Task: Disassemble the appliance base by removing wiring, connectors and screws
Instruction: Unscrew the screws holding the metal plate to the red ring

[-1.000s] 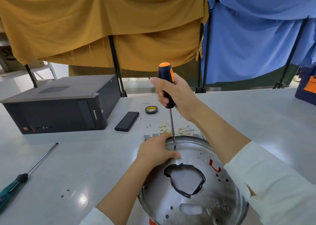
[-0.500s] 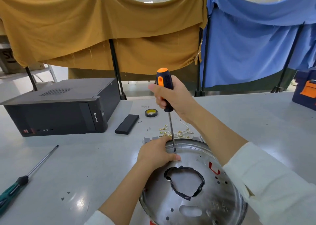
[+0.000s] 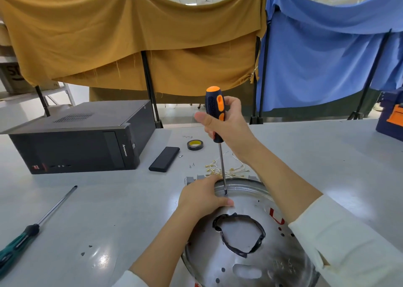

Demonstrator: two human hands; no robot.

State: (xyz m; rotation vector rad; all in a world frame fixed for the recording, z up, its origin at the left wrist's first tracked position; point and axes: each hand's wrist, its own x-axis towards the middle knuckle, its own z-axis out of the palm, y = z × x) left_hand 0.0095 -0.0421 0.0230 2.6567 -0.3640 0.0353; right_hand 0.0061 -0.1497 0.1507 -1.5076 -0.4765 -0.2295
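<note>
Appliance base (image 3: 268, 265) under left hand (image 3: 202, 197), right hand (image 3: 226, 123) wrapped around upright screwdriver (image 3: 216, 112), tip on its rim.

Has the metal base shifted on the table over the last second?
No. The metal base keeps its place relative to the black tape roll and the loose wires behind it; the frame-wide shift is the head camera moving.

We see our two bare hands, the left hand (image 3: 202, 197) and the right hand (image 3: 226, 123), with no gloves, rings or watch on either. Our forearms are uncovered, the cream-white long sleeves pushed back towards the elbows. The right sleeve (image 3: 349, 243) fills the lower right of the frame, loose and creased, while only a cuff of the left sleeve (image 3: 130, 280) shows at the bottom edge.
</note>
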